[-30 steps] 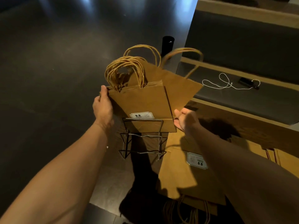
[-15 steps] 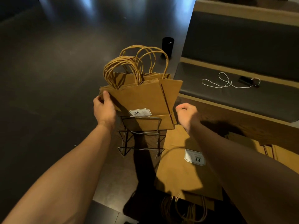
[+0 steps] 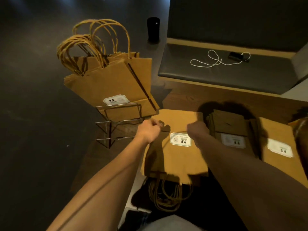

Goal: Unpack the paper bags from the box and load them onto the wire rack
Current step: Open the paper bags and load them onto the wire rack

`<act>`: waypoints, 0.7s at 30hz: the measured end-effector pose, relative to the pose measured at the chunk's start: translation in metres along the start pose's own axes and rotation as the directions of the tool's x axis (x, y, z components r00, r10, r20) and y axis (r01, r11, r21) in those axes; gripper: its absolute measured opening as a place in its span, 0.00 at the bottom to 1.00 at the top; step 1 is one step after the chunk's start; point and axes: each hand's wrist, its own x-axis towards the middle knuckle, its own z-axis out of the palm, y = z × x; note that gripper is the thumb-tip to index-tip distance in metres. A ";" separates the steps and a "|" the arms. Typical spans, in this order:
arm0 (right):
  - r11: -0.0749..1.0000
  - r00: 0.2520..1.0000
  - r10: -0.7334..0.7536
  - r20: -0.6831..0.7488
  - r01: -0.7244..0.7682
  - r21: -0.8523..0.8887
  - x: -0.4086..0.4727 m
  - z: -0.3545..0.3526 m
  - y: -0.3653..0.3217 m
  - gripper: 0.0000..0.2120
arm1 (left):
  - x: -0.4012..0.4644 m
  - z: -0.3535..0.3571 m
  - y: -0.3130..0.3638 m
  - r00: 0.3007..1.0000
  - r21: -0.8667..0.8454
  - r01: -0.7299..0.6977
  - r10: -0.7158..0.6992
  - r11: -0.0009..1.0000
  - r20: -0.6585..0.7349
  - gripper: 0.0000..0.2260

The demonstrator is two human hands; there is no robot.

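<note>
Gripping the flat bag [image 3: 176, 157] by its far edge are left hand [image 3: 148, 130] and right hand [image 3: 197, 130]; wire rack [image 3: 116, 124] of upright bags [image 3: 113, 84] just beside; black cylinder [image 3: 153, 29] and white cord [image 3: 213, 60] beyond

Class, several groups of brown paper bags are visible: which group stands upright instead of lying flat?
The bags in the wire rack, the upright bags, handles up. The three flat stacks beside it lie label-up.

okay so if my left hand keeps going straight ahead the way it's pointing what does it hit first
Probably the wire rack, just beyond the left hand, then the bags standing in it. Depth is unclear from this one view.
</note>
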 end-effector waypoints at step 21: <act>0.962 0.974 0.209 0.083 -0.220 0.161 0.017 0.002 0.071 0.29 | 0.001 0.053 -0.028 0.943 0.166 0.320 -0.331 0.933 0.041 0.15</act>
